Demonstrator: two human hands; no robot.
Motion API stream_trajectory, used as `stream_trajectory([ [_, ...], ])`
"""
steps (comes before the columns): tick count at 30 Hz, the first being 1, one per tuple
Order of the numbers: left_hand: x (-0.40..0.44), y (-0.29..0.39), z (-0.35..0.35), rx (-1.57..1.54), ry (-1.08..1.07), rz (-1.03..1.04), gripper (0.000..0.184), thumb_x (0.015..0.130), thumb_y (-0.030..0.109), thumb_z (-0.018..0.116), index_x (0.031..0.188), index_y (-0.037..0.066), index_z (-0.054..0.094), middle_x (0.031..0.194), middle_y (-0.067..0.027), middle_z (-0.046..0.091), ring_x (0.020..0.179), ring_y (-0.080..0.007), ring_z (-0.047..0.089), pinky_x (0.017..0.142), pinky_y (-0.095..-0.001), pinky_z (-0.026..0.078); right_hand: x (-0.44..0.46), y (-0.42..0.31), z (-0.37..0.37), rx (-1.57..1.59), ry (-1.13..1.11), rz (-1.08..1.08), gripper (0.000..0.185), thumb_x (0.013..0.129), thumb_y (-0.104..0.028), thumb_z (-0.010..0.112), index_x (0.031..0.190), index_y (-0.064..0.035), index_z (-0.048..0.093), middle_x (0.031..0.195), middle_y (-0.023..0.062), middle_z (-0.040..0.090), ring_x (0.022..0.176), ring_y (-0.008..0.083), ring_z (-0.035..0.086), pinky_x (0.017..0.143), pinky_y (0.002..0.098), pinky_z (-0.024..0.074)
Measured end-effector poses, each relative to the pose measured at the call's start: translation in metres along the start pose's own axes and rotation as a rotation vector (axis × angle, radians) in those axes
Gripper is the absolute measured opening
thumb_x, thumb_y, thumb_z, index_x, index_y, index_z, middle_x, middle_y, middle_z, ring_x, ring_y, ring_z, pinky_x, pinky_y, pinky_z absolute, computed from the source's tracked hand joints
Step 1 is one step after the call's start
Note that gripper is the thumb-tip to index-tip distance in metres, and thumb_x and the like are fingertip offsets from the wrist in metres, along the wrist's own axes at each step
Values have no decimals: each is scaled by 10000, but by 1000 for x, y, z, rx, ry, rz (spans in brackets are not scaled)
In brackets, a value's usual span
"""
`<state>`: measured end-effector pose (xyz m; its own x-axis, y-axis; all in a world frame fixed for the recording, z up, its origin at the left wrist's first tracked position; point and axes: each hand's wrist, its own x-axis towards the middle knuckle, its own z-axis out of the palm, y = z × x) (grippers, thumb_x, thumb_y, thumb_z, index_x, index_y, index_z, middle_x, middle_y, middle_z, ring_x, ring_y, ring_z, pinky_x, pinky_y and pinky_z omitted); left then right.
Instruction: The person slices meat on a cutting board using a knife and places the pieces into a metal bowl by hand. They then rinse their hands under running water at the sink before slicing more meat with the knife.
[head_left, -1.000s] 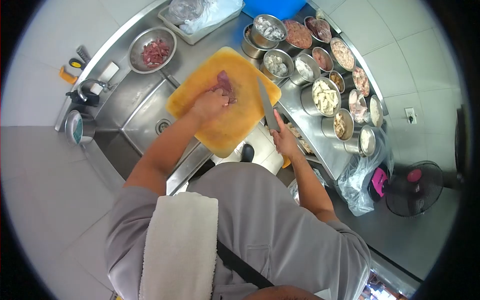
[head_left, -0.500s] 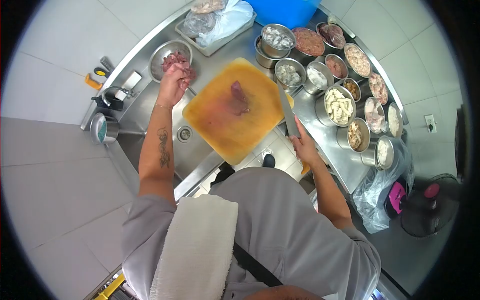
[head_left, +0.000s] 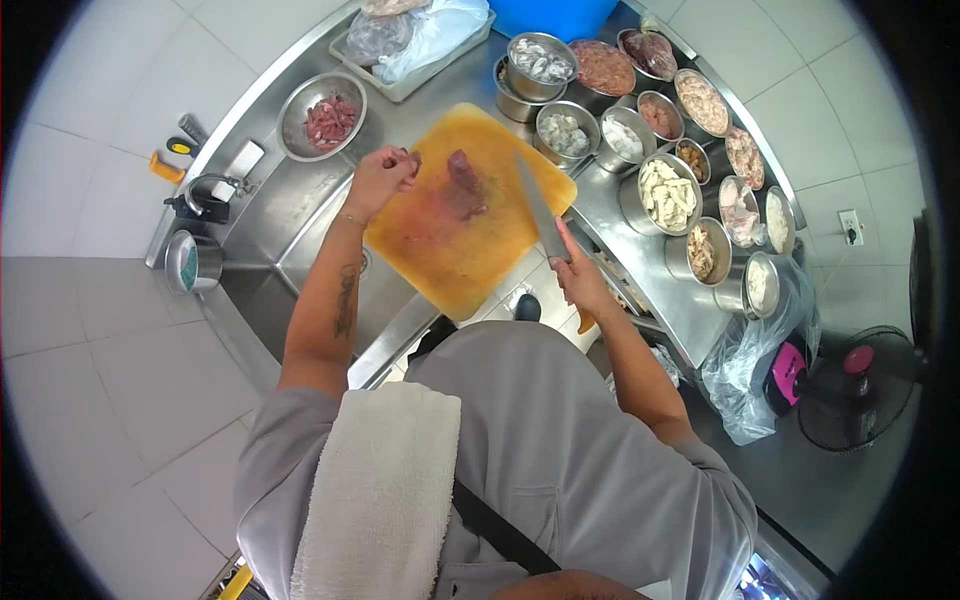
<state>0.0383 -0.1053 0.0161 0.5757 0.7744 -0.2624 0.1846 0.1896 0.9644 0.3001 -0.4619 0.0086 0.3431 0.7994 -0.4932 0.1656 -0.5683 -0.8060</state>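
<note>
My right hand [head_left: 578, 276] is wrapped round a knife [head_left: 541, 208] with a long, broad blade and a yellow-orange handle end. The blade reaches over the right side of a yellow, red-stained cutting board [head_left: 420, 265]. On the board lies a dark red piece of raw meat [head_left: 466, 188]. My left hand [head_left: 382, 182] is just above the board's left edge with its fingers curled together; whether anything is between them I cannot make out. Beyond it, a metal bowl [head_left: 288, 132] contains cut strips of red meat [head_left: 330, 122].
Under the board's left side is a steel sink [head_left: 262, 290] with a faucet [head_left: 212, 182]. Several metal containers of food, one with pale strips [head_left: 668, 196], crowd the counter at right. A tray with plastic bags [head_left: 400, 90] and a blue bin [head_left: 555, 15] stand at the back.
My left hand has let go of the meat strips in the bowl and moved back right to the board's edge. My right hand and the knife have shifted left and now overlap the board more.
</note>
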Motion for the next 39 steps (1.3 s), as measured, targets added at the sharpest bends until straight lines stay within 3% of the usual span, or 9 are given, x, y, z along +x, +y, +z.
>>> stream_trajectory([
  [8,3,3,-12,418,-201,227,203,1087,217,757,1078,17,790,927,-41,783,782,-90,698,750,-272,596,-5,-3,5,-7,33,4,842,1132,-97,605,1808,-399,203,707,5,533,508,109,494,461,314,482],
  [18,105,35,-117,80,393,220,357,1049,312,794,1220,0,766,1011,-75,795,753,-131,732,637,-284,584,-14,-14,7,43,79,60,823,1120,-115,608,1794,-428,254,717,16,537,559,120,522,518,324,514],
  [20,117,34,-135,465,352,-40,424,1005,341,828,1269,19,747,1133,-140,798,876,-228,776,732,-374,630,-16,-16,8,23,103,22,831,1139,-102,589,1810,-402,201,719,-1,515,537,102,478,487,304,478],
  [22,120,8,-138,1234,484,95,422,965,332,814,1261,39,747,1223,-200,773,1017,-354,767,906,-491,623,-14,-13,6,25,92,18,829,1139,-110,591,1812,-395,198,738,0,511,551,97,470,492,297,478],
  [24,105,-16,-100,1199,505,597,336,965,313,758,1211,89,800,1193,-194,788,1025,-415,762,967,-531,596,-9,1,8,1,94,-63,824,1141,-116,590,1812,-393,200,745,-3,512,552,95,465,492,294,476],
  [28,6,-24,43,1040,-339,403,304,1008,303,678,1060,20,777,1162,-244,737,1061,-462,710,955,-578,560,-9,4,8,28,93,-32,823,1141,-110,591,1811,-393,206,730,-11,496,546,100,457,488,292,470],
  [32,-1,-89,114,920,-175,507,240,993,245,684,978,24,775,1119,-248,756,1023,-450,737,926,-550,574,0,9,-4,-9,4,-13,835,1135,-112,594,1812,-394,195,717,-5,505,528,106,465,483,296,474],
  [37,18,-81,89,924,-3,485,201,975,206,704,1017,25,783,942,-214,782,948,-390,770,877,-491,612,2,-4,-17,17,20,-26,833,1125,-92,587,1813,-370,208,689,6,533,498,114,487,466,312,470],
  [39,10,-52,63,555,97,288,195,964,188,702,1053,30,776,847,-165,770,913,-355,768,850,-483,612,1,-4,-21,-4,17,-14,834,1123,-89,586,1812,-369,210,691,7,538,500,114,493,466,314,473],
])
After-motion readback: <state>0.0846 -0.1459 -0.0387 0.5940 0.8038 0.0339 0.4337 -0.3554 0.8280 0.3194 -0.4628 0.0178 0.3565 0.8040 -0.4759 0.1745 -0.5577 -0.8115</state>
